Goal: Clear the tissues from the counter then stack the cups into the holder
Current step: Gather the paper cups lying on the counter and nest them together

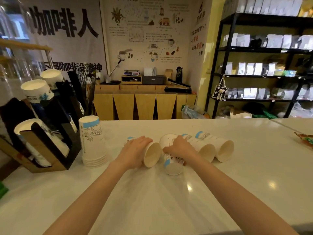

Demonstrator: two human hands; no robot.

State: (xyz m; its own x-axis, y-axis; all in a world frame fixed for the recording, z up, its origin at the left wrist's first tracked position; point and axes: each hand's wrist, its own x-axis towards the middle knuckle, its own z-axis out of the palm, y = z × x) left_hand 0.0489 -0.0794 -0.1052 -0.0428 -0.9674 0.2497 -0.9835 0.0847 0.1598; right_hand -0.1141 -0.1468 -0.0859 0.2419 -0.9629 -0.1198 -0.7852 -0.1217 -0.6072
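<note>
Several white paper cups with blue bands lie on their sides on the white counter (pixel 152 192). My left hand (pixel 135 150) grips one lying cup (pixel 152 155), its mouth facing me. My right hand (pixel 179 146) rests on another cup (pixel 172 165) whose base points toward me. Two more lying cups (pixel 205 150) (pixel 223 149) sit just right of my right hand, mouths toward me. An upside-down stack of cups (pixel 93 141) stands left of my hands. The black and brown cup holder (pixel 50 150) at far left holds slanted cup stacks. No tissues are visible.
An orange-green wrapper (pixel 304 138) lies at the counter's right edge. Behind the counter stand a wooden cabinet (pixel 144 106) with a scale and boxes, and black shelves (pixel 262 65) of bagged goods. A green object (pixel 2 189) pokes in at the left edge.
</note>
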